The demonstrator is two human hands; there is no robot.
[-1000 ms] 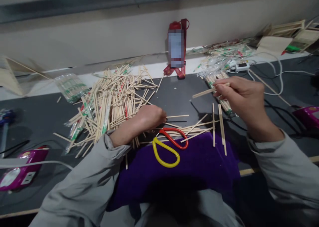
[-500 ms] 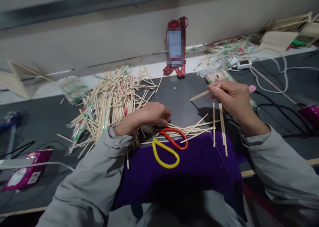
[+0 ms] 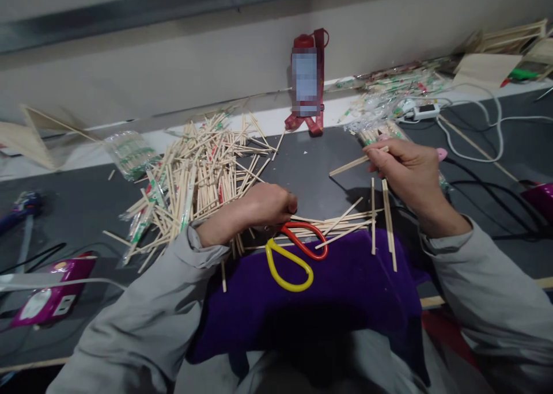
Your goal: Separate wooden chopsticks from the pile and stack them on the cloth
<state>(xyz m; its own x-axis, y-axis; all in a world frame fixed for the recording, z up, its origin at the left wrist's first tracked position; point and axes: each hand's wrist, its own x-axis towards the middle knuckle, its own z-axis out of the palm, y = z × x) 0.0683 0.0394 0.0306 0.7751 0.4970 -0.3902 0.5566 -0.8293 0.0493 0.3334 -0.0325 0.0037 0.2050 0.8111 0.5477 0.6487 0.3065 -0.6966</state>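
My right hand (image 3: 406, 166), raised over the right side of the table, pinches thin wooden sticks (image 3: 349, 166) that point left and down. My left hand (image 3: 272, 204) is closed, its fingers curled just above the near sticks; whatever lies inside it is hidden. Below it are scissors with one red and one yellow handle (image 3: 294, 289), their blades hidden by my hand. Several loose sticks (image 3: 345, 228) lie along the edge of a purple cloth (image 3: 345, 290). A few more sticks (image 3: 390, 227) lie lengthwise below my right hand.
A large heap of sticks (image 3: 203, 163) with plastic wrapping spreads at the left. A red bottle with a strap (image 3: 304, 41) stands at the back. White cables (image 3: 496, 129) and a charger (image 3: 425, 112) lie at the right. A magenta power socket (image 3: 56, 290) sits at the left.
My left hand has lowered slightly and now covers more of the scissors near their pivot. My right hand keeps its pinch on the sticks. The whole view has shifted a little.
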